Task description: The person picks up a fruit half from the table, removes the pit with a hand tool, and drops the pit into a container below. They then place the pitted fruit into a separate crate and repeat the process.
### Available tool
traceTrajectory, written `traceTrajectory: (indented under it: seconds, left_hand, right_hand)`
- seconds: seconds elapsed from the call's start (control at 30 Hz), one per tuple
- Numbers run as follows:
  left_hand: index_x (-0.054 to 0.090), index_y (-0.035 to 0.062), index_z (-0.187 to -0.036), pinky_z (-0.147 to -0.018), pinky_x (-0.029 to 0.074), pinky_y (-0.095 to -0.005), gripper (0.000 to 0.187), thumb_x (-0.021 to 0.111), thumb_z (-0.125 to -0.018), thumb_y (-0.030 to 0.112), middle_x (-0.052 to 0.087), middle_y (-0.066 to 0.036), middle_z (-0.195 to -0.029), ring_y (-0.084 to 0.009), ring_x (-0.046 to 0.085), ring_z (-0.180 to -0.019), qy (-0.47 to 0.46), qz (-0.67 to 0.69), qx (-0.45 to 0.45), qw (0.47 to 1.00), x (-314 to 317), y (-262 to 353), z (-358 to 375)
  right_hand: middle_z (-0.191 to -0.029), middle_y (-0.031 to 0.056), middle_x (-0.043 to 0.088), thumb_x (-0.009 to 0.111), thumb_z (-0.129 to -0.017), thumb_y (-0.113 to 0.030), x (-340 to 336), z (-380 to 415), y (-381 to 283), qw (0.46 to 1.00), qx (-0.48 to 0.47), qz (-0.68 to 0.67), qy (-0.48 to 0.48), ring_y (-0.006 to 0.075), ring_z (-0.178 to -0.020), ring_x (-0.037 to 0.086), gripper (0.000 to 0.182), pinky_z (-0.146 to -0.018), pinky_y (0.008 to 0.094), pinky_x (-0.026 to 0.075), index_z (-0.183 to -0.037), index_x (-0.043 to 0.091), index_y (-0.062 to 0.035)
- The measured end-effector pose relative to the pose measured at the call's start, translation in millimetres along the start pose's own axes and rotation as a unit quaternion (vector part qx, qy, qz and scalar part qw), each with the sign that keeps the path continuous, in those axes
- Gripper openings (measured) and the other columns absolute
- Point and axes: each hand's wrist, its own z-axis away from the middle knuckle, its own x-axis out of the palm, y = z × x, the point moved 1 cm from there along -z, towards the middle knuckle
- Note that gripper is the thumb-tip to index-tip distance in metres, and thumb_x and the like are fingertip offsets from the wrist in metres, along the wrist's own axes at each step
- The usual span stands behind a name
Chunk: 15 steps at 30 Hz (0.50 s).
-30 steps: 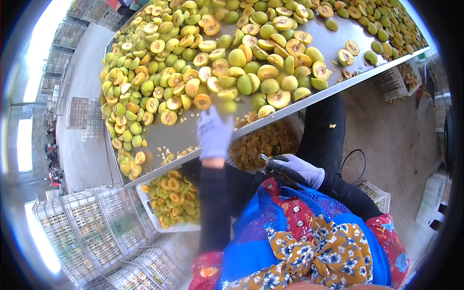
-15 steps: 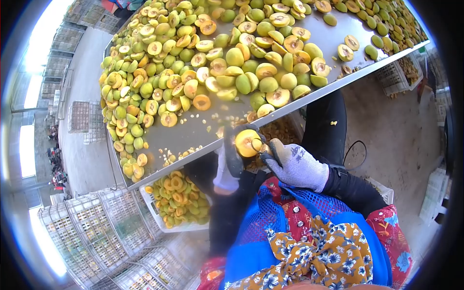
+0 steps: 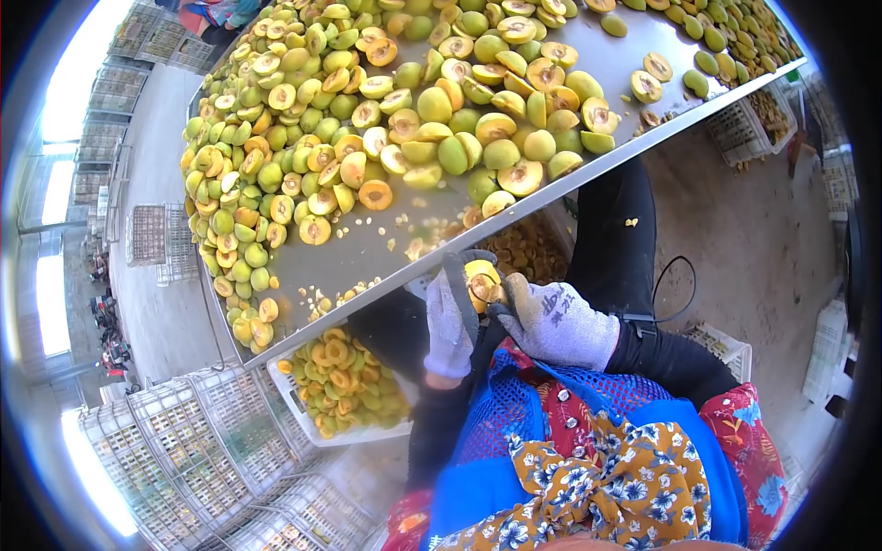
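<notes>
My left hand [image 3: 452,317], in a grey-and-black work glove, is closed around a yellow-green stone-fruit half [image 3: 481,275], much like a peach, with its cut face and brown centre showing. My gloved right hand [image 3: 559,321] is closed and pressed close to the fruit's right side. It grips a small loop-ended pitting tool, now mostly hidden by the fingers and the fruit. Both hands are just off the near edge of a metal table [image 3: 363,253], which carries a large heap of fruit halves [image 3: 367,138].
Below the table, a white crate [image 3: 303,404] of fruit halves stands at left, and a container of brown-yellow scraps [image 3: 524,248] lies behind my hands. Stacked crates [image 3: 202,432] fill the lower left. Another crate [image 3: 735,133] is under the table's right end. A person [image 3: 216,14] is at top left.
My left hand, blurred before, is now still and wrapped around the fruit. The fruit half has turned and the tool's loop, visible on it before, is now hidden.
</notes>
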Motion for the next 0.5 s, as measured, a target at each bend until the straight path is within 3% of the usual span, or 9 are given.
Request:
traceTrajectory:
  seconds: [0.1, 0.2, 0.3, 0.33, 0.37, 0.43, 0.47, 0.5]
  left_hand:
    - [0.064, -0.0017, -0.103, -0.076, 0.050, -0.0327, 0.041, 0.039, -0.106, 0.030, 0.067, -0.011, -0.089, -0.0190, 0.062, -0.083, 0.001, 0.072, -0.115, 0.991, 5, -15, 7]
    - [0.065, -0.0016, -0.101, -0.075, 0.050, -0.0316, 0.041, 0.039, -0.106, 0.029, 0.068, -0.011, -0.089, -0.0181, 0.062, -0.080, 0.020, 0.149, -0.197, 0.969, 12, -19, 12]
    - [0.066, -0.0021, -0.100, -0.074, 0.050, -0.0307, 0.043, 0.038, -0.107, 0.030, 0.068, -0.011, -0.086, -0.0171, 0.062, -0.077, 0.046, 0.229, -0.237, 0.943, 24, -24, 19]
    - [0.065, -0.0023, -0.100, -0.073, 0.050, -0.0304, 0.044, 0.037, -0.107, 0.030, 0.068, -0.010, -0.085, -0.0167, 0.062, -0.076, 0.053, 0.256, -0.249, 0.933, 26, -27, 22]
    - [0.066, -0.0023, -0.100, -0.072, 0.050, -0.0306, 0.044, 0.037, -0.107, 0.031, 0.068, -0.010, -0.085, -0.0167, 0.062, -0.076, 0.053, 0.240, -0.227, 0.943, 27, -27, 23]
    - [0.066, -0.0024, -0.099, -0.071, 0.050, -0.0310, 0.046, 0.036, -0.107, 0.032, 0.068, -0.010, -0.086, -0.0168, 0.063, -0.075, 0.051, 0.206, -0.179, 0.961, 30, -26, 21]
    - [0.065, -0.0025, -0.100, -0.070, 0.051, -0.0295, 0.046, 0.035, -0.107, 0.032, 0.067, -0.010, -0.085, -0.0161, 0.063, -0.075, 0.045, 0.231, -0.160, 0.959, 31, -29, 21]
    - [0.064, -0.0025, -0.100, -0.070, 0.051, -0.0289, 0.047, 0.035, -0.107, 0.033, 0.067, -0.009, -0.084, -0.0157, 0.063, -0.075, 0.033, 0.282, -0.182, 0.942, 31, -28, 19]
  right_hand:
    - [-0.073, 0.0234, 0.061, 0.057, -0.096, -0.028, -6, -7, 2, 0.998, 0.001, -0.001, -0.060, 0.0431, -0.064, 0.063, 0.034, -0.055, 0.0502, 0.049, -0.104, 0.045, 0.0025]
    - [-0.068, 0.0195, 0.062, 0.054, -0.096, -0.027, -6, -4, 5, 0.998, 0.003, -0.030, -0.057, 0.0367, -0.060, 0.065, 0.033, -0.056, 0.0466, 0.051, -0.101, 0.050, 0.0053]
    - [-0.074, 0.0231, 0.064, 0.052, -0.098, -0.029, -7, -2, 17, 0.989, -0.096, -0.097, -0.049, 0.0396, -0.062, 0.064, 0.033, -0.061, 0.0474, 0.051, -0.105, 0.055, 0.0027]
    - [-0.072, 0.0182, 0.064, 0.048, -0.102, -0.035, 0, -10, 19, 0.966, -0.043, -0.253, -0.037, 0.0315, -0.053, 0.062, 0.035, -0.053, 0.0405, 0.050, -0.105, 0.060, -0.0018]
    - [-0.067, 0.0091, 0.060, 0.046, -0.103, -0.042, -4, -3, 25, 0.852, 0.160, -0.456, -0.202, 0.0176, -0.045, 0.056, 0.042, -0.044, 0.0300, 0.045, -0.097, 0.060, -0.0024]
    - [-0.062, 0.0023, 0.052, 0.045, -0.103, -0.045, -13, -2, 23, 0.737, 0.199, -0.586, -0.270, 0.0068, -0.041, 0.046, 0.043, -0.036, 0.0210, 0.038, -0.093, 0.057, -0.0048]
    - [-0.061, 0.0019, 0.049, 0.045, -0.103, -0.046, -5, 1, 30, 0.560, 0.219, -0.730, -0.324, 0.0065, -0.040, 0.045, 0.043, -0.034, 0.0197, 0.036, -0.093, 0.056, -0.0051]
    - [-0.059, 0.0015, 0.047, 0.046, -0.102, -0.046, 8, 2, 39, 0.351, 0.229, -0.833, -0.360, 0.0063, -0.040, 0.043, 0.042, -0.032, 0.0185, 0.034, -0.093, 0.054, -0.0054]
